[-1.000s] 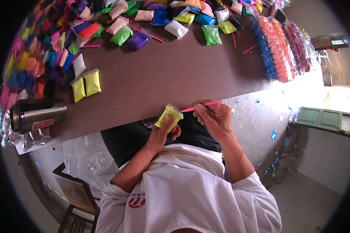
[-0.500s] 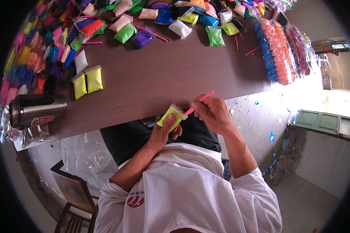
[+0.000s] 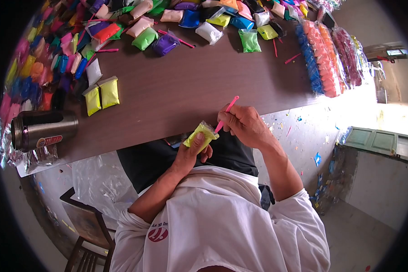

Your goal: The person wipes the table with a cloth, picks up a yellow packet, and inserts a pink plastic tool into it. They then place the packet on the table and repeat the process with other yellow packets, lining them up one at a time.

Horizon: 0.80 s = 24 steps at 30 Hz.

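Observation:
My left hand [image 3: 192,153] is closed round a yellow packet [image 3: 201,135] in clear film, held over my lap by the table's front edge. Pinched in my right hand [image 3: 245,124] is a thin pink plastic tool [image 3: 228,113], tilted, its lower end at the packet's right edge. Whether that end touches the film or goes inside cannot be made out. Two more yellow packets [image 3: 109,92] lie side by side on the brown table [image 3: 177,86], to the left of my hands.
Many coloured packets [image 3: 166,44] and pink tools are heaped along the table's back and left. A metal cup [image 3: 44,130] lies at the left edge. Strips of wrapped packets [image 3: 321,59] are at the right. A wooden chair [image 3: 84,226] stands at lower left.
My right hand has shifted slightly left, and the pink tool in it is now more upright. My left hand and its yellow packet have hardly moved.

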Motion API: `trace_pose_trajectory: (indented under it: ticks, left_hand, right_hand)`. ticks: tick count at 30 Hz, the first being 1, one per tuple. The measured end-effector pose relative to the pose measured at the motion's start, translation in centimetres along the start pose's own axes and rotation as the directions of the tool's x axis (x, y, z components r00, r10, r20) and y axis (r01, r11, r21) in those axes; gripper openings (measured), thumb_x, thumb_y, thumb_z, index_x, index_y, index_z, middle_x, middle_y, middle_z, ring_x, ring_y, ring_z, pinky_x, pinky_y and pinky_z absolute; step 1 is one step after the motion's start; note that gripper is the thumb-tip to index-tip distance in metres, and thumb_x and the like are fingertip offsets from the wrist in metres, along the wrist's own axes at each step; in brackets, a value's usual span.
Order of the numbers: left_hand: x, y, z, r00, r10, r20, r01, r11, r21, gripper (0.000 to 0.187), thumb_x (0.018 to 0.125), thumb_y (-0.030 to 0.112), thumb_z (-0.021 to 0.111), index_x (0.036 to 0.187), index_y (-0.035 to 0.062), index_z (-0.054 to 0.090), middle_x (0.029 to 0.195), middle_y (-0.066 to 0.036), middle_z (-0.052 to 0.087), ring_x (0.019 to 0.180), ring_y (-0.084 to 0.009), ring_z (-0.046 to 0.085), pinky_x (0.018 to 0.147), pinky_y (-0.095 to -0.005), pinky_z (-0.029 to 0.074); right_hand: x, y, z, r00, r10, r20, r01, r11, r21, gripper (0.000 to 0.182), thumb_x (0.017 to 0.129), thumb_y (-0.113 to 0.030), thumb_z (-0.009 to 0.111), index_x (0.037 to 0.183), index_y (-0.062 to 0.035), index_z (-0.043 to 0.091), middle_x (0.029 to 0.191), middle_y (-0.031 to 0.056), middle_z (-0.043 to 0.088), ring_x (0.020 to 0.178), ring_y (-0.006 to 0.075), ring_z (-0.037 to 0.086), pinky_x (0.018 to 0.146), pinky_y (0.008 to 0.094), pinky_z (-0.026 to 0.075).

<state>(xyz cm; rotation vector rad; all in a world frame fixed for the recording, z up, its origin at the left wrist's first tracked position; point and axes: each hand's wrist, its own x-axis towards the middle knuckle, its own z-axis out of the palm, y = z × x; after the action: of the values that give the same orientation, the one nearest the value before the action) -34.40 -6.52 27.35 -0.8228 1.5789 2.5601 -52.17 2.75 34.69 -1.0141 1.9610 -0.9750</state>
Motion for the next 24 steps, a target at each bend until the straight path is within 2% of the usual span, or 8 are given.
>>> trace_pose_trajectory:
  ticks: [5, 8, 14, 17, 20, 23, 24]
  left_hand:
    - [-0.1, 0.1, 0.0, 1.000, 0.003, -0.002, -0.003, 1.000, 0.011, 0.063, 0.094, 0.067, 0.036, 0.074, 0.0078, 0.046, 0.066, -0.007, 0.055, 0.056, -0.0114, 0.049, 0.055, -0.0250, 0.039]
    - [0.0, -0.2, 0.0, 1.000, 0.008, 0.002, -0.008, 1.000, 0.004, 0.063, 0.094, 0.067, 0.035, 0.074, 0.0081, 0.046, 0.066, -0.007, 0.055, 0.056, -0.0114, 0.048, 0.054, -0.0249, 0.038]
    - [0.0, -0.5, -0.1, 1.000, 0.007, 0.012, -0.006, 1.000, -0.017, 0.063, 0.094, 0.067, 0.035, 0.075, 0.0083, 0.046, 0.065, -0.007, 0.054, 0.056, -0.0113, 0.047, 0.054, -0.0250, 0.038]
    - [0.0, -0.6, -0.2, 1.000, 0.003, 0.021, -0.003, 1.000, -0.020, 0.063, 0.094, 0.067, 0.035, 0.075, 0.0083, 0.046, 0.065, -0.007, 0.055, 0.056, -0.0113, 0.047, 0.053, -0.0250, 0.037]
    - [0.1, -0.8, -0.2, 0.998, -0.005, 0.061, 0.005, 1.000, 0.014, 0.064, 0.093, 0.068, 0.034, 0.075, 0.0083, 0.046, 0.065, -0.007, 0.054, 0.056, -0.0115, 0.047, 0.053, -0.0248, 0.037]
    - [0.1, -1.1, 0.1, 0.995, -0.009, 0.098, 0.009, 1.000, -0.001, 0.064, 0.093, 0.069, 0.033, 0.076, 0.0084, 0.046, 0.065, -0.008, 0.054, 0.055, -0.0116, 0.046, 0.053, -0.0246, 0.036]
    - [0.0, -0.9, 0.1, 0.995, -0.022, 0.096, 0.024, 1.000, -0.018, 0.064, 0.093, 0.069, 0.033, 0.076, 0.0085, 0.046, 0.065, -0.008, 0.054, 0.055, -0.0117, 0.046, 0.053, -0.0245, 0.036]
  right_hand:
    - [0.0, -0.1, 0.0, 0.999, -0.028, 0.016, 0.028, 1.000, -0.009, 0.026, 0.096, -0.024, 0.056, 0.088, -0.0008, 0.064, 0.068, 0.0113, 0.062, 0.062, 0.0244, 0.061, 0.059, 0.0367, 0.047]
    - [0.2, 0.9, -0.3, 0.993, -0.095, 0.069, 0.101, 0.991, -0.091, 0.026, 0.096, -0.025, 0.055, 0.088, -0.0014, 0.065, 0.068, 0.0118, 0.062, 0.062, 0.0282, 0.061, 0.060, 0.0387, 0.047]
    - [0.4, -0.2, -0.5, 0.995, 0.019, 0.094, -0.012, 0.997, -0.073, 0.028, 0.095, -0.026, 0.056, 0.087, -0.0015, 0.064, 0.069, 0.0145, 0.061, 0.066, 0.0340, 0.061, 0.061, 0.0413, 0.046]
    - [0.3, 0.4, -0.2, 0.995, -0.049, 0.082, 0.057, 0.993, -0.103, 0.029, 0.095, -0.027, 0.056, 0.084, -0.0007, 0.062, 0.068, 0.0148, 0.060, 0.067, 0.0340, 0.061, 0.061, 0.0419, 0.045]
    - [0.3, 0.8, -0.6, 0.981, -0.154, 0.118, 0.173, 0.968, -0.183, 0.029, 0.095, -0.026, 0.056, 0.082, -0.0002, 0.061, 0.068, 0.0145, 0.060, 0.066, 0.0341, 0.061, 0.061, 0.0426, 0.045]
    - [0.3, 0.8, -1.4, 0.951, -0.247, 0.187, 0.282, 0.941, -0.189, 0.029, 0.095, -0.026, 0.056, 0.081, -0.0001, 0.060, 0.067, 0.0146, 0.059, 0.065, 0.0346, 0.059, 0.061, 0.0432, 0.044]
    - [0.1, 0.8, -1.8, 0.955, -0.200, 0.218, 0.238, 0.957, -0.164, 0.029, 0.095, -0.026, 0.056, 0.082, -0.0002, 0.060, 0.067, 0.0137, 0.059, 0.063, 0.0320, 0.059, 0.060, 0.0419, 0.044]
